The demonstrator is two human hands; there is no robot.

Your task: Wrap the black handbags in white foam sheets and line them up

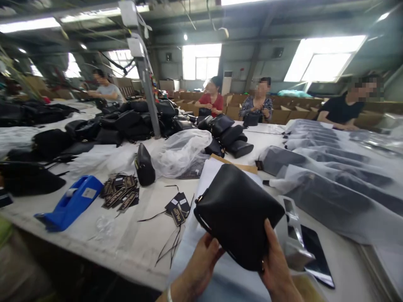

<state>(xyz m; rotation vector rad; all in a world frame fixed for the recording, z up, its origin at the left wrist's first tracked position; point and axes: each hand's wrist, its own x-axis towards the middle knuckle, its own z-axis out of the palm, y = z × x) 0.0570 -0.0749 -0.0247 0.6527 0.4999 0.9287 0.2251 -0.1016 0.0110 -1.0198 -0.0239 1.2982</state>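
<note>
I hold a black leather pouch point(237, 214) up over the near edge of the white table point(141, 247), tilted with its zip end to the left. My left hand point(201, 262) grips its lower left edge, fingers tucked under it. On the lower right side, my right hand point(277, 264) clasps it with the thumb pressed on the front. Beneath the pouch lies a sheet of clear plastic bag point(204, 180). Black hang tags with strings point(178, 207) lie just to the left.
A blue tape dispenser point(71, 203) and a pile of tags point(121, 193) sit at left, with an upright black pouch point(144, 165) and crumpled plastic point(179, 153) behind. Bagged pouches point(330, 176) overlap at right. A phone point(316, 256) lies by my right hand. Several people sit at the far side.
</note>
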